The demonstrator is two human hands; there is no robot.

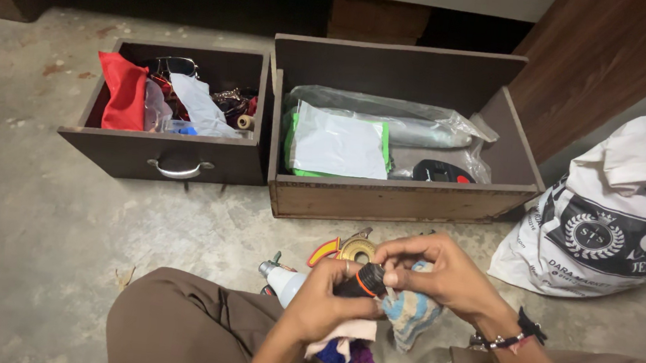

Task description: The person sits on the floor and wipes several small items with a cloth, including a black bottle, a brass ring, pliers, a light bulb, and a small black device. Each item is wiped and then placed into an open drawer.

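The large brown wooden drawer (399,200) and the smaller dark drawer with a metal handle (177,157) sit on the floor, already filled. A white printed plastic bag (608,214) lies beside them. Wiping looks underway (not finished): the left hand (324,306) grips a small black cylindrical object with an orange ring (363,281), and the right hand (439,273) pinches a striped cloth rag (409,314) against it.

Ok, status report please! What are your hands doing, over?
Left hand grips small black cylinder. Right hand rubs it with blue cloth. Two open drawers ahead, nothing in the way.
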